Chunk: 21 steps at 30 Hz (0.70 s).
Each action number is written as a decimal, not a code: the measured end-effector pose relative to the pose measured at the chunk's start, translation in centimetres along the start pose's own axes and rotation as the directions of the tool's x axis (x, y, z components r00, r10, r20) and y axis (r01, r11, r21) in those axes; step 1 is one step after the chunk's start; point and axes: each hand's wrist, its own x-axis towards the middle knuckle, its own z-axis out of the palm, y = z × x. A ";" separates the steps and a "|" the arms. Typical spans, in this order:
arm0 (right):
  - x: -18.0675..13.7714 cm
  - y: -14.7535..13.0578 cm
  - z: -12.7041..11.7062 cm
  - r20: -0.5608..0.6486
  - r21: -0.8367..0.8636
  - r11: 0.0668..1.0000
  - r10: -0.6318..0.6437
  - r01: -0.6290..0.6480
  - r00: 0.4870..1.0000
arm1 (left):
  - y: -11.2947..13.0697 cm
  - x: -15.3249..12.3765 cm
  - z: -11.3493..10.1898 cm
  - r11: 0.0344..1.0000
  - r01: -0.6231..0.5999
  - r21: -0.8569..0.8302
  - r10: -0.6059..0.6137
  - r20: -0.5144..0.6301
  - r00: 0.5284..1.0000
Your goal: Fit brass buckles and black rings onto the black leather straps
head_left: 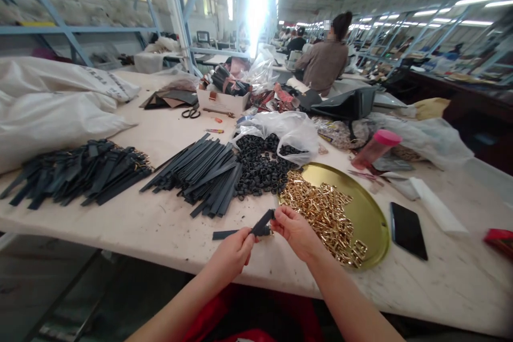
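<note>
A dark strap [262, 222] is held in front of me, bent so that one end points left and the other up to the right. My left hand [236, 248] is closed around its middle. At its upper right end, my right hand [294, 228] pinches a small black piece, probably a loop, against the strap. A glint of gold shows by the strap between the hands. Just beyond lie a heap of small black loops [260, 171] and a fan of dark strips [200, 171]. Gold buckles [320, 208] are piled on a round gold tray [371, 214] right of my right hand.
Dark straps with gold fittings [80, 171] lie at the left, beside white sacks [48, 107]. A phone [409, 231] and a pink-lidded jar [377, 147] are on the right. Scissors [191, 113] and a white box [222, 101] stand farther back. Another person [326, 59] sits beyond the table.
</note>
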 end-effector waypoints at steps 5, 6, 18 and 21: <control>-1.3 -0.5 0.6 0.061 -0.050 0.998 -0.037 0.040 0.997 | 0.3 -0.2 -0.5 0.995 -0.012 0.095 0.003 0.096 0.995; -1.5 -0.5 0.7 0.089 -0.083 0.995 -0.052 0.059 0.995 | 0.3 -0.2 -0.7 0.988 -0.044 0.146 0.033 0.080 0.996; -2.7 -0.2 1.2 0.149 -0.346 0.935 -0.026 0.076 0.989 | 1.1 0.3 -0.5 0.989 -0.018 0.149 -0.007 0.169 0.986; -2.7 0.5 1.1 0.107 -0.375 0.920 -0.078 0.113 0.991 | 0.4 0.8 0.2 0.996 -0.041 0.075 0.036 0.065 0.997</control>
